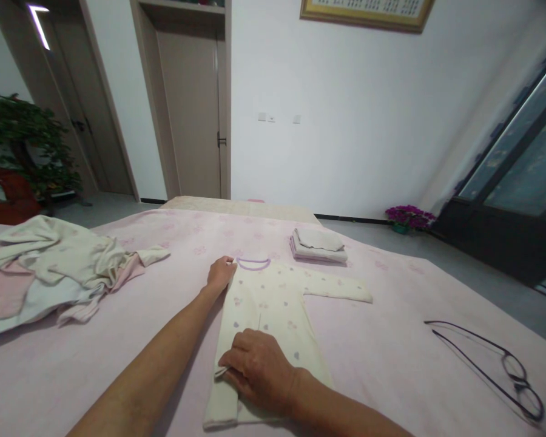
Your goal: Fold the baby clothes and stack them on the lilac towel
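A cream long-sleeved shirt [273,297] with small grey and pink prints and a lilac neckband lies spread on the pink cloth. One sleeve reaches out to the right; the left side is folded inward. My left hand [221,273] pinches the shirt at the shoulder, left of the collar. Lower down, my right hand [259,367] grips the cuff end of the folded-over sleeve, its fingers closed on the fabric above the hem.
A heap of rumpled clothes [68,267] lies at the left. Behind the shirt sits a stack of folded clothes [318,245]. Black-framed glasses [519,382] rest at the right on the pink tablecloth [382,352]. Beyond stand a plant [22,145] and purple flowers [409,216].
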`<state>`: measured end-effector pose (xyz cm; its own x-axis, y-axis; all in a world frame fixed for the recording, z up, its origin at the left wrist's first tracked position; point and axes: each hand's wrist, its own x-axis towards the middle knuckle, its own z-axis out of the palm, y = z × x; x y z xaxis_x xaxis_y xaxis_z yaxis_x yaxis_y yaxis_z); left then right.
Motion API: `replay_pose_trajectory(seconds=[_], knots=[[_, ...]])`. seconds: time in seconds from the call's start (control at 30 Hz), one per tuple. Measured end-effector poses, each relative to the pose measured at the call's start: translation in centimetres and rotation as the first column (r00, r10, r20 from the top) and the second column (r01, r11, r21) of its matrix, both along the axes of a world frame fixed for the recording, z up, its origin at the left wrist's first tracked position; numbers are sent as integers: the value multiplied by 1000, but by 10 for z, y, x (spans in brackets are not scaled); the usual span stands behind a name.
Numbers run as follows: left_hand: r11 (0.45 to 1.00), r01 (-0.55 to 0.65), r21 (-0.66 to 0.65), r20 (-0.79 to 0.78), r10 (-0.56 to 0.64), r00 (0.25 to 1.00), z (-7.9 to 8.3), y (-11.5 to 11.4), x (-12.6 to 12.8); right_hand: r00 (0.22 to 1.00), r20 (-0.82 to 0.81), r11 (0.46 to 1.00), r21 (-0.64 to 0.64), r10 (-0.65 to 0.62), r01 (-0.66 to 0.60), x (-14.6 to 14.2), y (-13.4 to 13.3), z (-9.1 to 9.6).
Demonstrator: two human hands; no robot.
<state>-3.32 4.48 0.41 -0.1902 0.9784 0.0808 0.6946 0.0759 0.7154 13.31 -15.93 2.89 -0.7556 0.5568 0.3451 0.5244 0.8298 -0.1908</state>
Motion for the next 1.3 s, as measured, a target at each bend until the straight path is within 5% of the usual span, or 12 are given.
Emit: replay_pose_trajectory(seconds=[0.23,0.53,0.67,0.8,1.0,1.17,1.3], knots=[[1000,-15,0,-158,14,987,-7,5,0,999,40,999,16,35,-36,1,-2,-1],[981,5,192,-233,40,972,-7,-14,3,993,73,996,17,89,-91,2,0,0],[951,158,265,-295,-76,953,-2,-27,7,993,77,995,29,93,-96,2,0,-1],[935,301,186,-364,-219,905,-8,-35,15,991,87,993,46,100,-104,1,0,-1],[942,329,-63,-498,-315,808,-19,-39,18,984,116,987,71,135,-144,2,-2,5],[945,320,-66,-531,-305,791,-19,-39,16,969,126,968,113,211,-225,2,-5,1],[946,323,-35,-541,-290,790,-19,-41,16,987,21,981,113,158,-159,1,-5,-4]])
